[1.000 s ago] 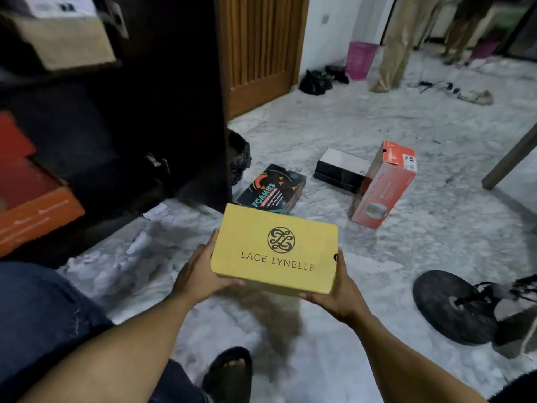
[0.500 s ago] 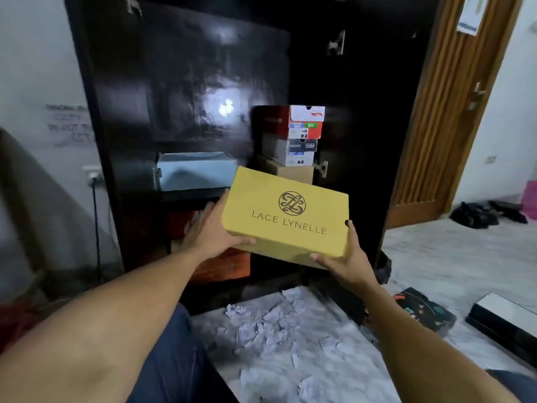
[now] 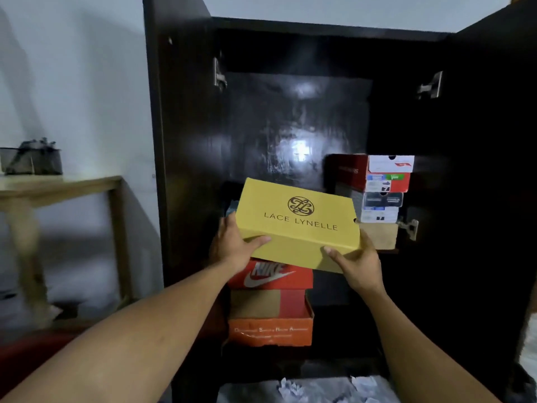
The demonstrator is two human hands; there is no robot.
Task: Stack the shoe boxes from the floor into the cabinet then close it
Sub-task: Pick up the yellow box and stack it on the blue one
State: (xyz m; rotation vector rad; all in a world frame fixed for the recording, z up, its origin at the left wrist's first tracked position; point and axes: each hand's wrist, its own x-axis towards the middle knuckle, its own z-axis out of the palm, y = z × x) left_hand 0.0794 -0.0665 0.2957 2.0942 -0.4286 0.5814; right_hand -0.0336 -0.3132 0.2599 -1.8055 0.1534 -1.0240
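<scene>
A yellow shoe box (image 3: pixel 299 225) marked LACE LYNELLE is held up in front of the open dark cabinet (image 3: pixel 293 112). My left hand (image 3: pixel 232 248) grips its left end and my right hand (image 3: pixel 356 261) grips its right front corner. Below it inside the cabinet sits a red Nike box (image 3: pixel 270 276) on an orange box (image 3: pixel 270 321). To the right stands a stack of a red and white box (image 3: pixel 374 173), a grey box (image 3: pixel 377 206) and a brown box (image 3: pixel 380 235). A bluish box behind the yellow one is mostly hidden.
Both cabinet doors stand open: the left door (image 3: pixel 180 141) and the right door (image 3: pixel 494 170). A wooden table (image 3: pixel 58 184) with a dark container (image 3: pixel 32 158) stands at the left wall. Torn paper scraps (image 3: pixel 293 388) lie on the floor before the cabinet.
I have turned from the floor to face the cabinet and carried the yellow box up and toward its left stack. Both hands keep the same hold.
</scene>
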